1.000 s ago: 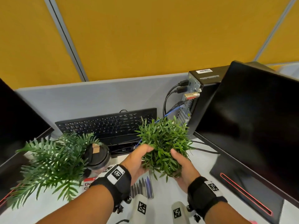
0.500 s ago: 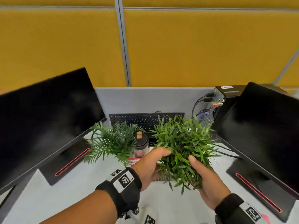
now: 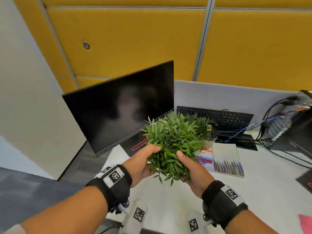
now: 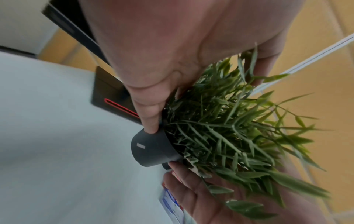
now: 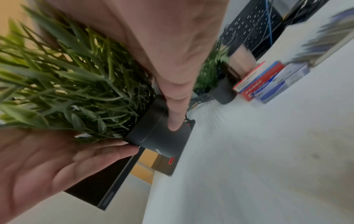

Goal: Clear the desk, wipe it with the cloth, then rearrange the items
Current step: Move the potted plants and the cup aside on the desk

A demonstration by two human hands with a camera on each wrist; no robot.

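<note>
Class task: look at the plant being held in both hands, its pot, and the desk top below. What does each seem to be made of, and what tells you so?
Plant: probably artificial, plastic; the leaves are stiff, uniform and slightly glossy.
Pot: likely matte dark grey plastic; smooth wall, moulded rim line, no shine.
Desk top: seemingly pale laminate; flat, even, grainless, with a soft sheen.

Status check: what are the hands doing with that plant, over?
Left hand and right hand both grip the potted plant, off the desk. Pen case, boxes, second plant not cleared. Nothing blocking.
</note>
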